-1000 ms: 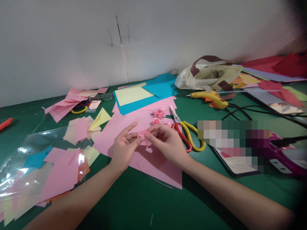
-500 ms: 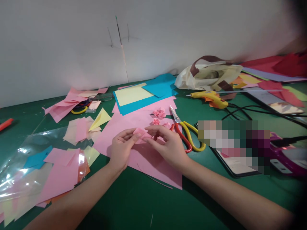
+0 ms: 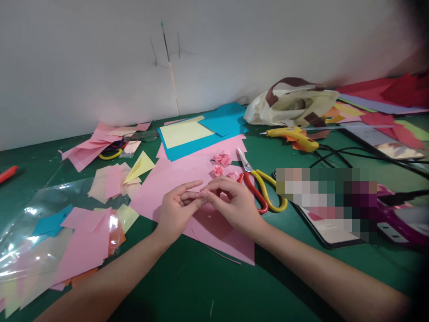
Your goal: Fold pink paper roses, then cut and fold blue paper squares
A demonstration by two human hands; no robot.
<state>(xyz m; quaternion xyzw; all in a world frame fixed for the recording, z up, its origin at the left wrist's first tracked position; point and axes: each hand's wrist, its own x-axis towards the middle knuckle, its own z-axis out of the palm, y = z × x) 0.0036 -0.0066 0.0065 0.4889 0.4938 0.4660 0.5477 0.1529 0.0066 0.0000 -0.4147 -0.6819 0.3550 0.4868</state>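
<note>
Over a large pink sheet [image 3: 231, 243], the fingertips of both hands meet around a small pink paper piece [image 3: 203, 191], mostly hidden by the fingers. My left hand [image 3: 177, 205] pinches it between thumb and fingers, its index finger stretched along the top. Thumb and curled fingers of my right hand [image 3: 231, 199] close on the piece from the other side. Just beyond the hands lie small pink paper roses [image 3: 218, 170]. Scissors [image 3: 256, 181] with red and yellow handles rest right of them, blades pointing away.
Blue sheets [image 3: 224, 118] and a pale yellow sheet [image 3: 187, 132] lie at the back. A yellow glue gun [image 3: 291, 136], cables, a cloth bag [image 3: 258, 109] and a phone [image 3: 335, 232] occupy the right. Leftward are a clear plastic bag [image 3: 33, 214] and paper scraps [image 3: 115, 181].
My left hand has shifted slightly right, bringing its fingertips against those of my right hand. The pink paper piece, plainly visible before, is now mostly covered by fingers.
</note>
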